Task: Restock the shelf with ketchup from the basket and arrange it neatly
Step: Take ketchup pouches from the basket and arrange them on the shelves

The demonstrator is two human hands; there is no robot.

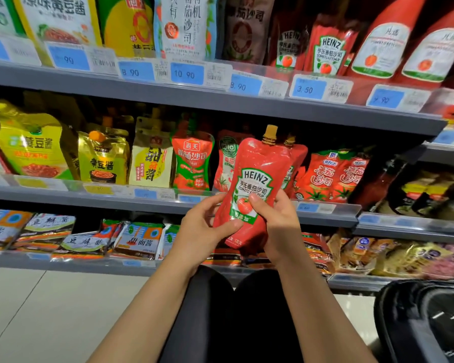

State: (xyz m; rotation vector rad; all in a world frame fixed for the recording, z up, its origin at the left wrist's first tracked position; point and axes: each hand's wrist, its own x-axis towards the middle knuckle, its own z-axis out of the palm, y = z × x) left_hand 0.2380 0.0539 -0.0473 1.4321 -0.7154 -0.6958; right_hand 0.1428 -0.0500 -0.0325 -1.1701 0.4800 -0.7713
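Both my hands grip one red ketchup pouch (254, 184), held tilted in front of the middle shelf (168, 203). Left hand (202, 231) pinches its lower left edge; right hand (278, 226) wraps the right side, thumb across the label. Black basket (404, 323) sits low right, contents not visible. Another similar pouch (296, 158) stands just behind on the shelf.

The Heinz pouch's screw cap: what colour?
Tan-gold, on the red Heinz pouch held in both hands; head view.

Grey metal shelving (220, 100) in front of me, three tiers, blue price tags (186, 73) along the edges. Pale glossy floor tiles (50, 310) below. Dim store lighting.
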